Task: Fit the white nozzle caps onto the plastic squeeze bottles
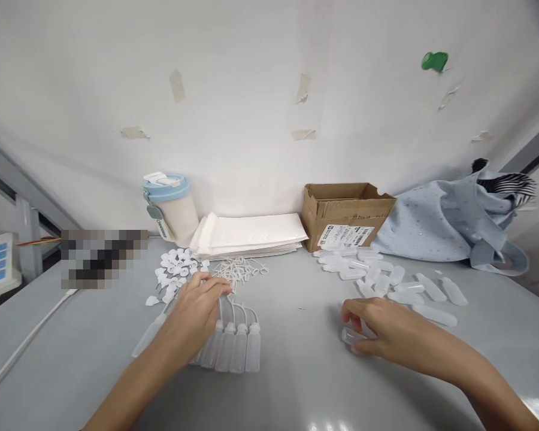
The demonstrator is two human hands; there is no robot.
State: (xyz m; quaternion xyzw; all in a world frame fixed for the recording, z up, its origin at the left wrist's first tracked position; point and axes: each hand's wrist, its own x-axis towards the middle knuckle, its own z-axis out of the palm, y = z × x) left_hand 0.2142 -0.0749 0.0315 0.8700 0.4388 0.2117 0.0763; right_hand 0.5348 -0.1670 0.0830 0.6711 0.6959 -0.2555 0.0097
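Observation:
My left hand (203,304) has its fingers bent together over the near edge of a pile of thin white loops (239,270); what its fingertips hold, if anything, is hidden. Below it lies a row of translucent bottles (239,350) with curved tubes at their tops, partly covered by my left forearm. White caps (174,263) are heaped just beyond the hand. On the right, my right hand (363,326) is closed around a small clear bottle (349,336) near the table surface. Several loose bottles (406,293) lie scattered beyond it.
Along the wall stand a cream cup with a blue lid (175,209), a stack of white packets (256,233), an open cardboard box (345,218) and a light blue cloth bag (435,221). A white cable (27,347) runs along the left of the grey table (291,383).

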